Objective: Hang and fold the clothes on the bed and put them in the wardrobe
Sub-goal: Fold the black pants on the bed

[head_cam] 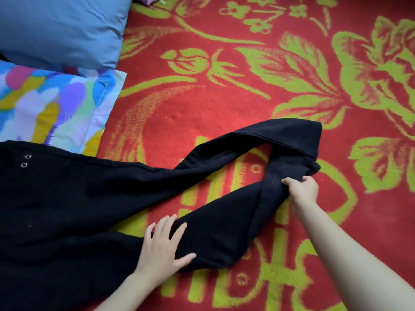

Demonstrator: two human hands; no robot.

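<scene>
A pair of black trousers [74, 198] lies across the bed, its waist with two metal eyelets at the left and both legs stretching right. The far leg loops round and folds back near the cuff. My left hand [164, 245] lies flat with spread fingers on the near leg, pressing it down. My right hand [302, 189] grips the bunched fabric close to the cuff end of that leg. No hanger or wardrobe is in view.
A red blanket with green flower pattern [247, 90] covers the bed. A blue pillow [60, 28] and a many-coloured pillow [51, 104] lie at the upper left, the trousers' waist overlapping the coloured one. A purple item [148, 0] peeks in at the top edge.
</scene>
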